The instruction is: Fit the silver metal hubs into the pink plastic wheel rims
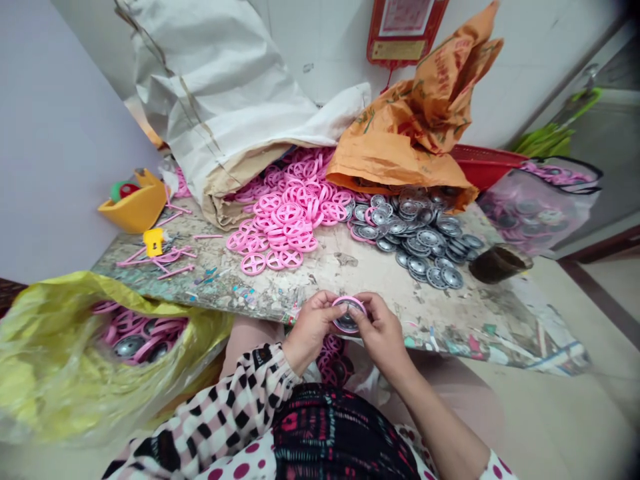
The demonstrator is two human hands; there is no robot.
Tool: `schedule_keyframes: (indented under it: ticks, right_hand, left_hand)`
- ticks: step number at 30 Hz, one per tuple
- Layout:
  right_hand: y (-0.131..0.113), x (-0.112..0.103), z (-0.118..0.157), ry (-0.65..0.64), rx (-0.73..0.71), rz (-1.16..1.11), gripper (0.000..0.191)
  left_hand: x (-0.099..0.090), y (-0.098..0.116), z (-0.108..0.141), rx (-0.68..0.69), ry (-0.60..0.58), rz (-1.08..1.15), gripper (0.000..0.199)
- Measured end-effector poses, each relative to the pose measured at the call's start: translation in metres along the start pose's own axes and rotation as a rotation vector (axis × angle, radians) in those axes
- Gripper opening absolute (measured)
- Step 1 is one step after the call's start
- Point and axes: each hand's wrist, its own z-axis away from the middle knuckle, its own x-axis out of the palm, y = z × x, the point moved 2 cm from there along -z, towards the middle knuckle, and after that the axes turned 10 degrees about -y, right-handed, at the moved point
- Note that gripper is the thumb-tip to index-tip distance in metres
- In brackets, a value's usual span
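Between my two hands, at the table's front edge, is a toy wheel (346, 323) with a pink rim around a dark grey hubcap. My left hand (313, 327) grips it from the left, thumb on its face. From the right, my right hand (383, 333) closes on the same wheel, its thumb also on the grey disc. A heap of pink wheel rims (287, 213) spreads over the table beyond my hands. To its right lies a heap of grey hubcaps (425, 233). Below my hands, more pink and grey wheels (334, 360) show in my lap.
A white sack (225, 73) and an orange sack (400, 127) lean over the heaps on the worn table (345, 267). Left are a yellow bag (45, 353) of wheels and pink sticks (175, 255). A dark cup (500, 263) lies near the right edge.
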Motion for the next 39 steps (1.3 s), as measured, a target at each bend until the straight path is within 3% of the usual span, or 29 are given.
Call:
schedule_keyframes:
  ticks: [3,6,9,12,17,24,29,34,39]
  right_hand:
    - [0.01,0.003,0.0,-0.003,0.02,-0.047,0.025]
    - [0.024,0.001,0.002,-0.105,0.048,-0.05,0.027]
    - [0.034,-0.005,0.013,-0.279,0.069,0.02,0.025]
    - [0.038,-0.011,0.027,-0.391,0.045,0.141,0.028]
    - [0.044,-0.032,0.021,-0.279,-0.016,0.312,0.036]
    - [0.05,-0.061,-0.039,-0.217,-0.05,0.531,0.033]
    - [0.037,-0.07,-0.1,-0.113,-0.094,0.842,0.044]
    - [0.017,-0.074,-0.163,0.017,0.014,1.044,0.055]
    - [0.016,-0.07,-0.212,0.042,0.101,1.095,0.067]
  left_hand:
    - [-0.001,-0.002,0.0,-0.035,-0.013,-0.088,0.039]
    - [-0.008,-0.003,-0.003,-0.039,-0.056,-0.218,0.042]
    - [-0.026,-0.001,-0.012,0.1,-0.011,-0.477,0.043]
    - [-0.047,0.004,-0.026,0.266,0.083,-0.84,0.03]
    - [-0.063,0.008,-0.044,0.478,0.138,-1.337,0.025]
    - [-0.064,0.003,-0.044,0.531,0.109,-1.455,0.023]
    - [-0.063,0.003,-0.042,0.527,0.112,-1.464,0.021]
    - [-0.063,0.003,-0.04,0.514,0.113,-1.455,0.021]
    - [-0.063,0.003,-0.039,0.494,0.115,-1.457,0.02]
